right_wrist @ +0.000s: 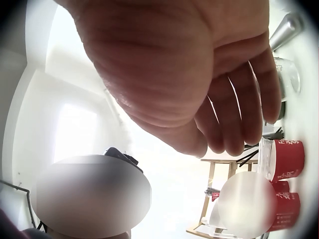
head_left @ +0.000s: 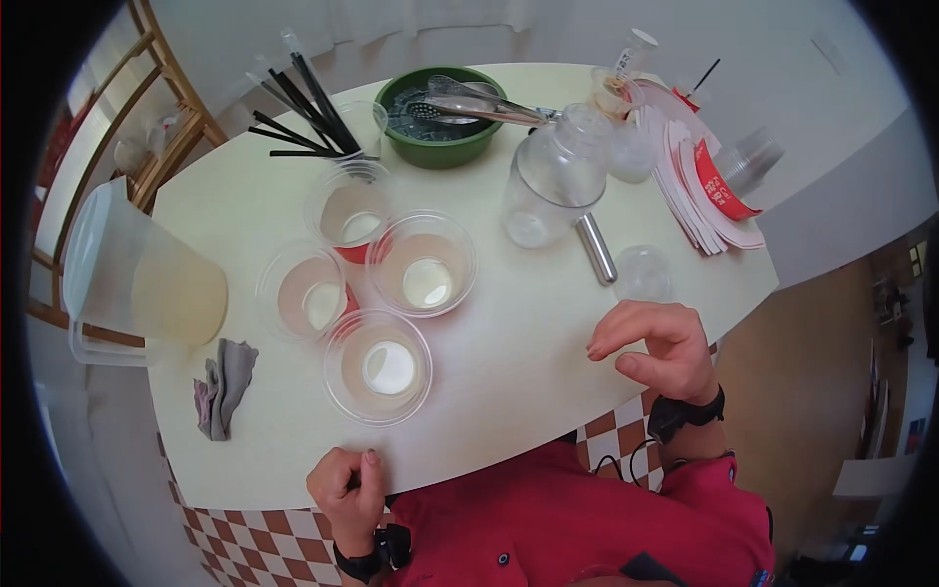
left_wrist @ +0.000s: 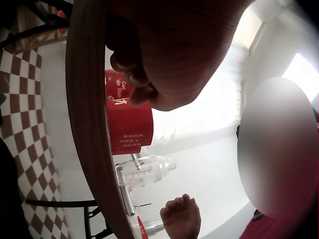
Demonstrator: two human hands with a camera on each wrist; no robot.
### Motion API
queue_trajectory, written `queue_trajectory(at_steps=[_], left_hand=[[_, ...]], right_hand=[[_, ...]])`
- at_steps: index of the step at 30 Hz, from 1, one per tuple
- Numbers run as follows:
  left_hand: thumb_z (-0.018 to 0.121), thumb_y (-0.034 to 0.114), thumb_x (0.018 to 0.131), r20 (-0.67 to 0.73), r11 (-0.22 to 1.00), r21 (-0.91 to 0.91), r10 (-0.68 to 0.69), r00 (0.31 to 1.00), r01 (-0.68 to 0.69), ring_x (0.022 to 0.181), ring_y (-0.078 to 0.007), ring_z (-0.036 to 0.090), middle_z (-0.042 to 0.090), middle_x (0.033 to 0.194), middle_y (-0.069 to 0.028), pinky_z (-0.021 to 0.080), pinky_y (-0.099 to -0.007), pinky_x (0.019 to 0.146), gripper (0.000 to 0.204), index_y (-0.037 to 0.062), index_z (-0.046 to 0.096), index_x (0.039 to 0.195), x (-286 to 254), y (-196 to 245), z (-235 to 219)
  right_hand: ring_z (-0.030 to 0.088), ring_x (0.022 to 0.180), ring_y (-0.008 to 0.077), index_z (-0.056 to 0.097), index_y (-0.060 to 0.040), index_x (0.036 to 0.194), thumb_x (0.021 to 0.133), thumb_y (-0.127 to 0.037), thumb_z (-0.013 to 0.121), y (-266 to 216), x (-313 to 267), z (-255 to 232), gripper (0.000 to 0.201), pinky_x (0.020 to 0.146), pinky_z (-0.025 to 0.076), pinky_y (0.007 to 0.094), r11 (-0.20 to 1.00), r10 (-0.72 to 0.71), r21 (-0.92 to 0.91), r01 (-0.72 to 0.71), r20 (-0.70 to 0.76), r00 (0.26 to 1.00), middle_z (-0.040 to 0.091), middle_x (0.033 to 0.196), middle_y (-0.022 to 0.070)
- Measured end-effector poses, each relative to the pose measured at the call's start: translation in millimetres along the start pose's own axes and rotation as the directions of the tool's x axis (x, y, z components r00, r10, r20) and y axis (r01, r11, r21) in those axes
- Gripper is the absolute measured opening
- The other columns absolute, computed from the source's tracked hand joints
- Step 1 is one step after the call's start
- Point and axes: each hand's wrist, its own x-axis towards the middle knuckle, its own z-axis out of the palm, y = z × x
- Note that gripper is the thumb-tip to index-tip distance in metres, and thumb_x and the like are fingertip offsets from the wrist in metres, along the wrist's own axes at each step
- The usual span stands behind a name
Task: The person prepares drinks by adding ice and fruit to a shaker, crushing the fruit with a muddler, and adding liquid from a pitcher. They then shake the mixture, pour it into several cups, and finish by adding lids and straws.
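My left hand [head_left: 347,494] is at the front edge of the table, fingers loosely curled and holding nothing. Nearest to it stands a clear plastic cup [head_left: 342,391], one of several grouped together. Red sleeves [left_wrist: 130,124] wrap these cups, as the left wrist view shows. Over the right front of the table, my right hand [head_left: 660,347] hovers with bent, relaxed fingers and nothing in its grasp. Just beyond its fingers lie a clear round lid [head_left: 645,274] and a metal cylinder [head_left: 598,252]. A clear shaker bottle [head_left: 555,186] stands behind them.
At left are a lidded pitcher [head_left: 176,284] of pale liquid and a grey cloth [head_left: 230,386]. Black straws [head_left: 318,103] lean in a clear cup at the back. A green bowl [head_left: 440,154] holds metal utensils. Flat red-and-white sleeves [head_left: 719,191] and stacked clear cups [head_left: 751,157] sit at right.
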Motion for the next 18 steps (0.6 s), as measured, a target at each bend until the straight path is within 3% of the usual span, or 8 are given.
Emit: queue_trajectory(at_steps=[5,8,11,13,16,18], left_hand=[[0.073,0.005,0.083,-0.006,0.999,0.006,0.051,0.999,-0.051,0.047,-0.0215,0.045,0.049,0.057,-0.0076,0.032,-0.034,0.047,0.022,0.0025,0.058,0.067,2,0,-2],[0.073,0.005,0.084,-0.017,1.0,-0.001,0.032,0.999,-0.032,0.047,-0.0206,0.045,0.049,0.057,-0.0072,0.032,-0.0338,0.047,0.022,0.0028,0.058,0.067,3,2,-1],[0.072,0.006,0.086,-0.011,0.999,-0.027,0.017,1.0,-0.017,0.049,-0.0192,0.045,0.051,0.058,-0.0067,0.032,-0.033,0.048,0.022,0.0028,0.059,0.069,0,-1,0],[0.071,0.007,0.087,0.013,1.0,-0.016,-0.014,1.0,0.014,0.05,-0.018,0.046,0.052,0.06,-0.0062,0.031,-0.0322,0.048,0.022,0.0025,0.059,0.07,-4,-4,-3],[0.068,0.011,0.092,0.029,1.0,-0.003,0.004,1.0,-0.004,0.052,-0.017,0.046,0.054,0.061,-0.0057,0.031,-0.0315,0.05,0.024,0.0018,0.06,0.071,-4,-6,-2],[0.068,0.013,0.093,0.018,1.0,0.016,0.018,1.0,-0.018,0.052,-0.0163,0.046,0.054,0.061,-0.0058,0.031,-0.0311,0.05,0.026,0.0015,0.061,0.072,-3,-4,-2]], right_hand=[[0.069,0.09,0.0203,0.074,0.0018,0.095,0.084,0.001,0.069,4,15,11,0.012,0.082,0.053,0.0324,1.0,-0.01,-0.008,0.01,-0.004,1.0,0.074,0.094,0.0119],[0.069,0.091,0.025,0.074,0.0004,0.098,0.081,-0.001,0.073,6,12,-3,0.017,0.083,0.053,0.0344,0.972,-0.041,-0.233,0.033,-0.029,0.999,0.073,0.096,0.0134],[0.066,0.106,0.0319,0.07,-0.003,0.114,0.077,-0.006,0.078,8,4,-16,0.039,0.092,0.052,0.0389,0.76,-0.128,-0.642,-0.102,-0.302,0.945,0.069,0.113,0.0177],[0.054,0.125,0.0374,0.057,-0.0075,0.137,0.071,-0.017,0.085,16,-6,-28,0.073,0.106,0.044,0.044,0.638,-0.113,-0.75,-0.173,-0.314,0.943,0.058,0.134,0.0206],[0.043,0.137,0.0381,0.041,-0.0096,0.15,0.068,-0.027,0.087,38,-21,-38,0.096,0.115,0.035,0.0452,0.452,0.026,-0.831,-0.323,-0.35,0.936,0.047,0.146,0.0216],[0.042,0.138,0.0398,0.038,-0.0092,0.152,0.066,-0.031,0.088,52,-27,-40,0.101,0.116,0.033,0.0452,0.446,0.078,-0.814,-0.372,-0.379,0.922,0.046,0.147,0.0226]])
